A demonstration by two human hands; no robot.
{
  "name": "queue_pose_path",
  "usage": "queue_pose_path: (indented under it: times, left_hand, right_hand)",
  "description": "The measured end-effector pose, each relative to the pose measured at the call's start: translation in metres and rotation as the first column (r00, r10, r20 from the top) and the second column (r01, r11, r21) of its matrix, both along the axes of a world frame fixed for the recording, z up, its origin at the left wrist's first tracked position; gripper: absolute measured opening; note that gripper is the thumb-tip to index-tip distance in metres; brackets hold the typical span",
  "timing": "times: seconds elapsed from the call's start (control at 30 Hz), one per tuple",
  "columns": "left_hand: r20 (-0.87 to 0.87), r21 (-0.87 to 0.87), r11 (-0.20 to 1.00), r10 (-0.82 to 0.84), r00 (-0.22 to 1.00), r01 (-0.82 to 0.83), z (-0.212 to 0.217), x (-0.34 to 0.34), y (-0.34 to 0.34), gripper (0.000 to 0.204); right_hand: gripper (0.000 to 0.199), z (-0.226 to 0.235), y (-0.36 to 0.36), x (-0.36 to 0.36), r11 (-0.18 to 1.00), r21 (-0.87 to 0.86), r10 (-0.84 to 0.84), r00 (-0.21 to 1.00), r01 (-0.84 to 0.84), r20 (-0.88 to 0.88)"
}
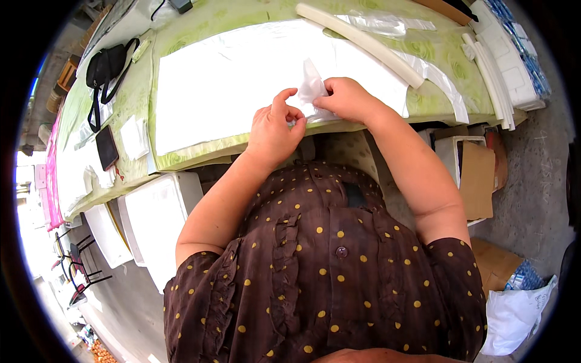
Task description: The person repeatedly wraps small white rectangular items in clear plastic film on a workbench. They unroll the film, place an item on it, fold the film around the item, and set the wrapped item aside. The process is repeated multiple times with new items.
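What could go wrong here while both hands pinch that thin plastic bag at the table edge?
1. The plastic bag is flimsy and crumpled between the left hand and right hand; it might tear or slip.
2. The white sheet underneath reaches the table edge, so tugging could drag it off.

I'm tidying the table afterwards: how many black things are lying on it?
3 in view: a black bag with straps at the far left, a flat black phone-like slab nearer the left edge, and a small dark object at the top rim, partly cut off. More may be hidden.
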State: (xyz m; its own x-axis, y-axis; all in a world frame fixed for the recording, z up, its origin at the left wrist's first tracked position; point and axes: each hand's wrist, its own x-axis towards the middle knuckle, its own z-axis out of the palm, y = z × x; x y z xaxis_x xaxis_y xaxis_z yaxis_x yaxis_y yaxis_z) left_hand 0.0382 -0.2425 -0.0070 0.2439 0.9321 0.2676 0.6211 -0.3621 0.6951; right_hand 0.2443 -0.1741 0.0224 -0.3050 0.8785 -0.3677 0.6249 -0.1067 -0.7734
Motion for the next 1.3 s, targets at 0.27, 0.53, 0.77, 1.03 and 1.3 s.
queue_pose_path:
  times: [0.27, 0.53, 0.77, 1.03, 1.3]
  left_hand:
    - [-0.27, 0.118, 0.993, 0.001, 0.963, 0.032, 0.012, 0.0, -0.008, 0.063]
    - [-0.516, 0.047, 0.987, -0.108, 0.85, 0.154, 0.0, 0.01, 0.015, 0.087]
    - [-0.48, 0.025, 0.964, -0.222, 0.849, 0.266, 0.01, 0.003, 0.008, 0.083]
    - [-0.316, 0.035, 0.923, -0.354, 0.88, 0.384, 0.012, -0.004, -0.007, 0.064]
    - [-0.151, 0.112, 0.953, -0.263, 0.953, 0.281, 0.008, 0.001, 0.009, 0.038]
  right_hand:
    - [0.03, 0.011, 0.013, -0.008, 0.999, -0.027, 0.045, 0.991, -0.042, 0.128]
    - [0.039, -0.006, 0.005, -0.009, 0.987, 0.153, -0.05, 0.997, 0.041, 0.058]
    - [0.044, -0.001, -0.044, 0.003, 0.988, 0.109, -0.093, 0.986, 0.108, -0.137]
    - [0.035, -0.002, -0.096, 0.03, 0.555, 0.831, 0.051, 0.999, -0.043, 0.018]
    - [0.032, -0.013, -0.055, 0.043, 0.7, 0.669, 0.196, 0.968, -0.249, 0.156]
